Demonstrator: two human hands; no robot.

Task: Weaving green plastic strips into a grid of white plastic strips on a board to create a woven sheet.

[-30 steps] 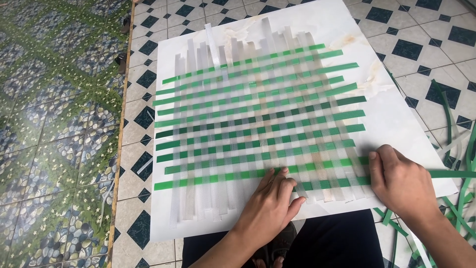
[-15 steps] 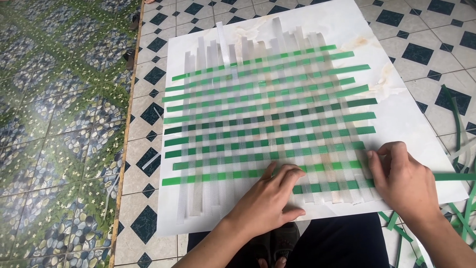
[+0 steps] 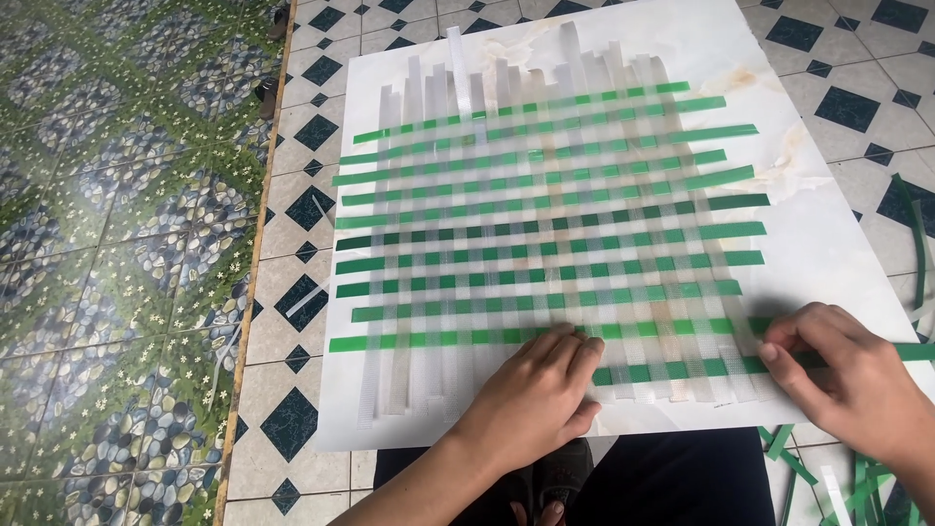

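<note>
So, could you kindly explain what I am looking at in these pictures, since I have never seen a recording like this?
There is no machine here: a person wears a camera on the head, so the single view looks down over their own two bare hands. They sit on a patterned tiled floor, with a large white board laid in front of them. On the board lies a flat woven mat made of green strips running across and clear, whitish strips running up and down. The left hand presses flat on the near edge of the weave. The right hand pinches the nearest green strip at its right end, which runs on past the board's edge. Spare green strips lie loose on the floor at the right.
</note>
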